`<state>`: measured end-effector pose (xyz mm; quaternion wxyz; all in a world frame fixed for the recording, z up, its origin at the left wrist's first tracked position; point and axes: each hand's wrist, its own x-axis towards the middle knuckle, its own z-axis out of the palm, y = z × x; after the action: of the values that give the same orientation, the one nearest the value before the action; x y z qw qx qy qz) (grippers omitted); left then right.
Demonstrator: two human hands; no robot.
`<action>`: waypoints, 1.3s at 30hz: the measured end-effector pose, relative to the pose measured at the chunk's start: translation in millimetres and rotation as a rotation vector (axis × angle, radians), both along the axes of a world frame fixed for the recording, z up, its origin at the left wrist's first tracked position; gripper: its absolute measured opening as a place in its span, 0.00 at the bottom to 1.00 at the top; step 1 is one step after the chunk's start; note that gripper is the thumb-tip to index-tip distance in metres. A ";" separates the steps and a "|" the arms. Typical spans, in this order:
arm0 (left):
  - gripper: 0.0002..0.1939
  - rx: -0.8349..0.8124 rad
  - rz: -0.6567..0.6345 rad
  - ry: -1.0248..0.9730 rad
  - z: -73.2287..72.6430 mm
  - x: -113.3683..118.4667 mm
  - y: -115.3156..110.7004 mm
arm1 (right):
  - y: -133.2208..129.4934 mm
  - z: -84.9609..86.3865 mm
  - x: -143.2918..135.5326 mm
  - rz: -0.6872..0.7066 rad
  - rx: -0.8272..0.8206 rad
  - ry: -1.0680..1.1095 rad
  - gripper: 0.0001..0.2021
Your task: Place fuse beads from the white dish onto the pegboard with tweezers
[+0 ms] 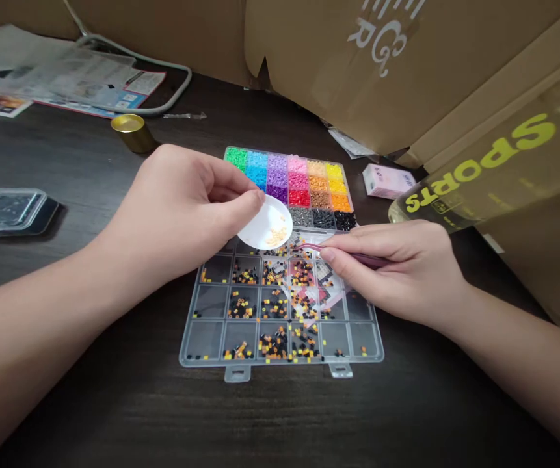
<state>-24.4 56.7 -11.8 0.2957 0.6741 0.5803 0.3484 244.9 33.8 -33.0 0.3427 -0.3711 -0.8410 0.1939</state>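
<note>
Between the thumb and fingers of my left hand (182, 201) is a small round white dish (255, 227), with some pale orange beads (277, 235) on it. My right hand (401, 266) grips purple tweezers (365, 259), their thin tips pointing left, just right of the dish. Both hands are over a clear divided bead box (205, 338). Its lid lies open toward me, with black, orange and yellow beads (274, 341) scattered through the compartments. Behind, the other half holds beads sorted by colour (299, 179), from green at left to yellow and black at right.
A gold tin (133, 133) and a clear-lidded black container (11, 211) stand at left. Papers and plastic (89, 78) lie farther back. At right are a pink-white box (387, 182) and a yellowish bottle (484, 166) marked SPORTS. Cardboard (309, 58) walls the back.
</note>
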 end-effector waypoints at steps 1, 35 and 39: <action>0.12 0.005 0.005 0.005 -0.3 0.0 0.1 | 0.2 -0.8 -0.2 0.008 0.002 -0.002 0.09; 0.11 -0.046 0.055 0.013 3.7 4.4 0.0 | -5.6 4.0 -3.1 0.050 0.063 -0.045 0.12; 0.11 -0.065 0.090 0.049 3.9 4.9 1.0 | -1.1 1.0 -2.5 0.106 0.036 -0.075 0.17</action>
<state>-19.5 57.7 -7.9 0.2873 0.6458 0.6280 0.3256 242.4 32.7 -32.0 0.3070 -0.3268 -0.8750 0.1826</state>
